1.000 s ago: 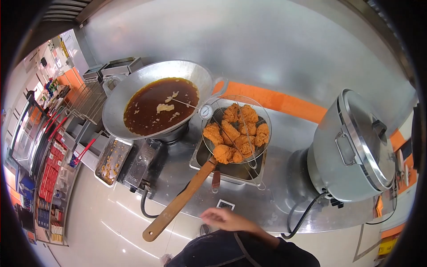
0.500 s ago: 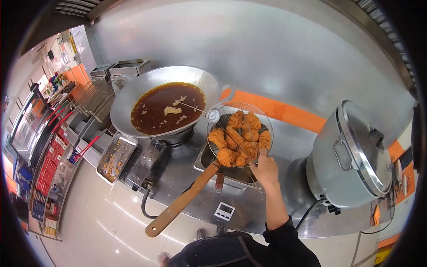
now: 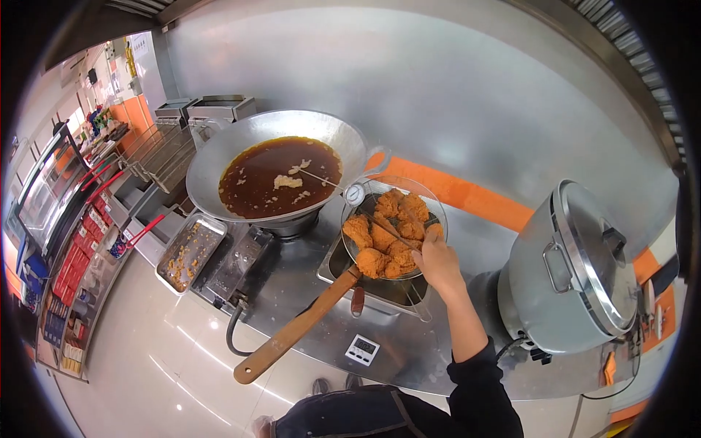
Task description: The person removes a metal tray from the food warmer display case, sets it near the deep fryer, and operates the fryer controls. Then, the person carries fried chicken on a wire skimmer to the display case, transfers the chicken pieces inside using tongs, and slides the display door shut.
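Note:
My right hand [image 3: 440,264] reaches over the right edge of a round wire strainer [image 3: 346,252]. Its fingers are closed round the end of a thin metal rod [image 3: 393,232], which slants across the food. Several pieces of browned fried chicken [image 3: 383,237] lie in the strainer, one close to my fingertips. The strainer rests over a rectangular metal pan [image 3: 332,266], its long wooden handle [image 3: 299,325] pointing down-left. At the bottom edge, part of my left hand [image 3: 263,426] shows in what looks like a clear glove; its fingers cannot be made out.
Dark oil with pale batter bits fills a large wok [image 3: 197,186]; a dial thermometer [image 3: 354,194] sits at its right rim. A crumb-strewn tray [image 3: 179,285] is to its left. A lidded grey cooker [image 3: 529,281] stands right, and a white timer [image 3: 362,350] lies near the counter's front.
The view has shifted slightly. My right hand has moved a little up and right at the strainer's edge, the rod still in it. The chicken stays in the strainer.

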Tool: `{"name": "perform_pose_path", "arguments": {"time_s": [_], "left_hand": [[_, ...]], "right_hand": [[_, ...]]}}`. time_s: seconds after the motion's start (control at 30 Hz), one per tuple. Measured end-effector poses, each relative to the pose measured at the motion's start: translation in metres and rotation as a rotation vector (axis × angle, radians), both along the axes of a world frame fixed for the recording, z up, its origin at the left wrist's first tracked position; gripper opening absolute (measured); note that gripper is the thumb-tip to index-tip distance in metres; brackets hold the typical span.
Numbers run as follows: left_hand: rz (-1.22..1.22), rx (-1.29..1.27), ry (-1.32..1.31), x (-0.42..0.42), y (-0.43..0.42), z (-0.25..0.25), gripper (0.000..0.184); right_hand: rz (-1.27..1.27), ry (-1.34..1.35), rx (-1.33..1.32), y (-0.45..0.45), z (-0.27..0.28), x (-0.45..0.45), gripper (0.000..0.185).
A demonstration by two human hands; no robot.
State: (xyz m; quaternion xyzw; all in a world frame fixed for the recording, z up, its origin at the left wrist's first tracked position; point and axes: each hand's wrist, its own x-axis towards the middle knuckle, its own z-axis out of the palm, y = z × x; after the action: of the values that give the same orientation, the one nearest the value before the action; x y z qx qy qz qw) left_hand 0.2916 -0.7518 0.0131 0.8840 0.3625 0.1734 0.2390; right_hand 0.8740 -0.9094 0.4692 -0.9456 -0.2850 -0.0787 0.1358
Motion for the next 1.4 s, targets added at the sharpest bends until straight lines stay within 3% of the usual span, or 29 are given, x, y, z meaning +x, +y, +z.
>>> {"name": "perform_pose_path", "arguments": {"time_s": [0.1,0.13,0.17,0.3,0.37,0.43,0.57,0.6,0.67,0.8,0.87,0.93,1.0,1.07,1.1,1.13,1.2,1.23,1.27,1.37,1.4], "left_hand": [[0.196,-0.357,0.072,0.000,0.000,0.001,0.018],[0.284,-0.502,0.073,0.003,0.001,0.004,0.018],[0.262,-0.386,0.112,0.009,0.003,0.003,0.018],[0.097,0.128,0.364,-0.027,0.024,0.004,0.018],[0.175,0.143,0.428,-0.047,0.011,-0.002,0.016],[0.347,0.036,0.507,-0.059,0.000,-0.006,0.013],[0.528,0.088,0.593,-0.093,-0.017,-0.026,0.014],[0.474,0.087,0.443,-0.107,-0.015,-0.028,0.015],[0.450,-0.008,0.558,-0.142,-0.007,-0.037,0.015],[0.380,-0.196,0.639,-0.233,0.015,-0.046,0.016],[0.383,-0.146,0.670,-0.281,0.023,-0.045,0.016],[0.507,-0.157,0.683,-0.318,0.043,-0.044,0.014],[0.497,-0.078,0.710,-0.337,0.085,-0.044,0.012],[0.688,-0.024,0.729,-0.319,0.143,-0.038,0.013],[0.661,-0.162,0.758,-0.312,0.183,-0.031,0.017],[0.758,-0.221,0.680,-0.305,0.227,-0.036,0.029],[0.877,-0.070,0.464,-0.283,0.305,-0.018,0.030],[0.953,-0.094,0.309,-0.270,0.342,0.010,0.029],[1.024,-0.113,0.151,-0.266,0.373,0.035,0.029],[0.996,-0.471,0.145,-0.302,0.453,0.055,0.034],[1.005,-0.414,0.244,-0.324,0.472,0.041,0.034]], "right_hand": [[0.016,0.060,0.078,-0.014,0.016,-0.024,0.036],[0.044,-0.036,0.121,-0.025,0.018,-0.030,0.036],[0.076,-0.136,0.171,-0.038,0.017,-0.031,0.037],[-0.154,0.336,0.583,-0.060,0.016,-0.052,0.037],[-0.224,0.417,0.793,-0.063,-0.005,-0.062,0.043],[-0.228,0.525,1.259,-0.051,-0.020,-0.078,0.035],[-0.280,0.617,1.433,-0.018,-0.016,-0.109,0.035],[-0.279,0.660,1.505,-0.011,-0.013,-0.117,0.035],[-0.152,0.537,1.668,0.021,-0.001,-0.152,0.041],[-0.245,0.316,1.760,0.088,0.041,-0.238,0.046],[-0.073,0.343,1.682,0.120,0.073,-0.311,0.018],[0.030,0.333,1.596,0.152,0.075,-0.336,0.029],[0.004,0.390,1.664,0.194,0.072,-0.366,0.030],[-0.005,0.406,1.686,0.242,0.060,-0.388,0.030],[0.022,0.464,1.735,0.267,0.056,-0.399,0.033],[0.057,0.523,1.781,0.294,0.054,-0.410,0.035],[0.141,0.652,1.874,0.356,0.052,-0.429,0.040],[0.047,0.615,1.753,0.390,0.050,-0.438,0.050],[0.197,0.663,1.750,0.423,0.048,-0.449,0.056],[0.385,0.733,1.691,0.526,0.037,-0.485,0.061],[0.412,0.829,1.670,0.558,0.027,-0.490,0.059]]}}
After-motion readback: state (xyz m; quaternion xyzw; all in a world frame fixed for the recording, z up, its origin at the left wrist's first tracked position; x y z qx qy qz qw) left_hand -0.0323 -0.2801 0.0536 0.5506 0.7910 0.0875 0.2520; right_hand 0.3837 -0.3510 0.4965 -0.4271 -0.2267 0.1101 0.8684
